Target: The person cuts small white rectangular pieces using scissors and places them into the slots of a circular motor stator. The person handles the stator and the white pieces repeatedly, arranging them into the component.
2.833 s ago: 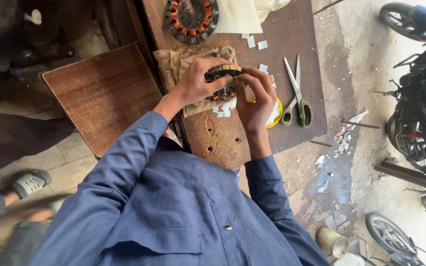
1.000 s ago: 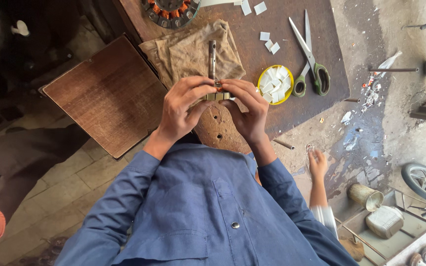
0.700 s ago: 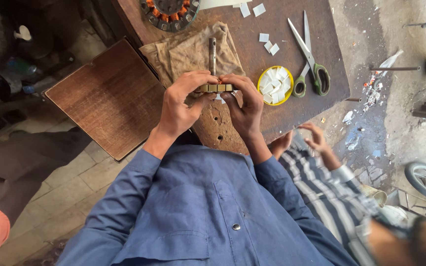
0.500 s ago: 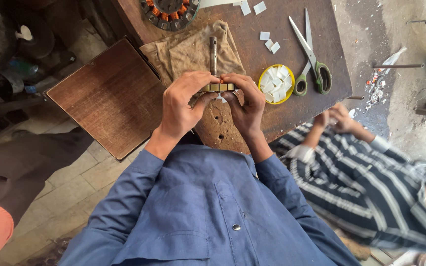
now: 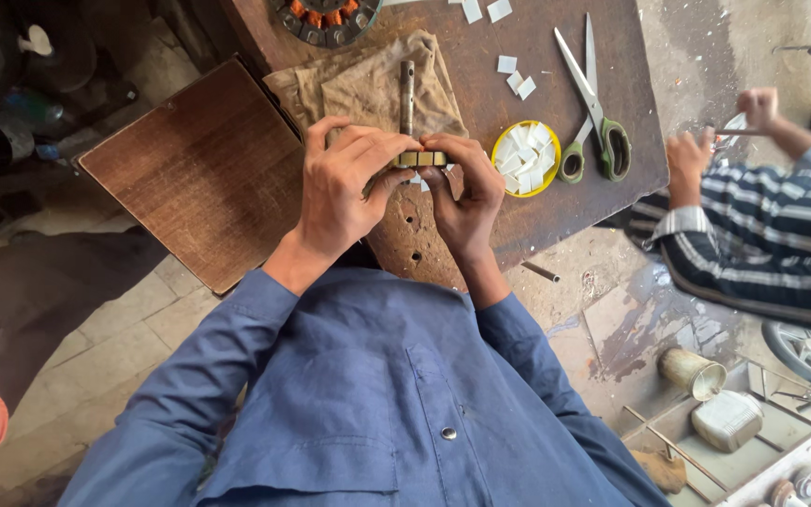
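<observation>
Both hands meet over the near edge of the brown surface (image 5: 556, 202), holding a small metal part (image 5: 421, 159) between them. The left hand (image 5: 344, 192) has its fingers clamped on the part's left end, and the right hand (image 5: 466, 192) pinches its right end. The part sits at the near edge of a tan cloth (image 5: 359, 84), where a metal rod (image 5: 406, 89) lies. A yellow lid (image 5: 526, 160) of white slips sits just right of the hands, scissors (image 5: 593, 103) beyond it toward the right edge.
</observation>
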